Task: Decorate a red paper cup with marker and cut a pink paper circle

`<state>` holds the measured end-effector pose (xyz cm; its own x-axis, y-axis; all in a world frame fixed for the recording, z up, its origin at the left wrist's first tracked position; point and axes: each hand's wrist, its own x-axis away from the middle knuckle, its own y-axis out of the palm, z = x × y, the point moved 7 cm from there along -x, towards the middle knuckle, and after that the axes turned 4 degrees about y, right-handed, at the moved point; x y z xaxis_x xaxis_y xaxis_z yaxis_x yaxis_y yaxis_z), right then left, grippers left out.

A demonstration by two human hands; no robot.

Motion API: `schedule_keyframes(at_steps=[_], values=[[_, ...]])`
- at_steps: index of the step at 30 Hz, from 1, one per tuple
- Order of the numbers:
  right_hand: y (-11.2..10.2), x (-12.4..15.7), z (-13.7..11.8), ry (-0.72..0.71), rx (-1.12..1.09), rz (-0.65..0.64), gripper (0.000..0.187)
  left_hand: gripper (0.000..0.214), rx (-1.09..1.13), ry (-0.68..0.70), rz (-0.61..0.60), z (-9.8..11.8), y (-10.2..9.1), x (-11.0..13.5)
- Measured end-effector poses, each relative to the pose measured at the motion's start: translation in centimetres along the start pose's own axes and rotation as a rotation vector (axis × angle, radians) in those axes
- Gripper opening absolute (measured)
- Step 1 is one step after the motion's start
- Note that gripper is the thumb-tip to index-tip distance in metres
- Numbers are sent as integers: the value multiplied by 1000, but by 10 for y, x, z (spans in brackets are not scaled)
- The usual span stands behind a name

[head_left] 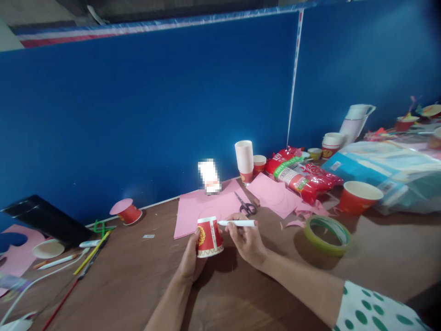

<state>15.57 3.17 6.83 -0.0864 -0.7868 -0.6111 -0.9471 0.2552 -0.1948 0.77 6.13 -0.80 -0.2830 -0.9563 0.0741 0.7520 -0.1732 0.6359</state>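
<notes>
My left hand (192, 258) is closed around a red paper cup (208, 240) with a gold emblem and a white strip down its side. The cup is upside down, its wavy gold border at the bottom. Between the fingers of my right hand (247, 240) is a white marker (243, 223), held level, its tip at the cup's side near the white strip. I cannot tell whether the tip touches. Just behind lie pink paper sheets (188, 210) with a drawn circle, and black-handled scissors (247, 207) rest at their right edge.
A roll of clear yellowish tape (312, 236) and an upright red cup (358, 200) stand to the right. Behind are a stack of cups (244, 158) and a red cup package (292, 172). Leftward are a pink-topped cup (129, 212), a black box (51, 223) and pens (58, 262). A blue partition (155, 105) closes the back.
</notes>
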Motion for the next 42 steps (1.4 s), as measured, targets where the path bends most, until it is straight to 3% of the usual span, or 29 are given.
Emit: schedule_keyframes(at_steps=[5,10,16,20,25,42], values=[[4,2,2,7,-17,-37,12,36,11,5,-4,2,2,-1],[3,5,6,33,-174,-9,14,37,29,8,41,2,0,0],[1,9,-8,-124,-64,15,15,37,56,20,90,8,0,0],[8,15,-19,-219,-34,-49,13,35,71,67,114,13,1,-1],[14,18,-28,-303,3,-115,14,45,85,16,117,3,-4,-3],[16,18,-19,-280,45,-121,20,39,-3,48,78,2,-5,-4]])
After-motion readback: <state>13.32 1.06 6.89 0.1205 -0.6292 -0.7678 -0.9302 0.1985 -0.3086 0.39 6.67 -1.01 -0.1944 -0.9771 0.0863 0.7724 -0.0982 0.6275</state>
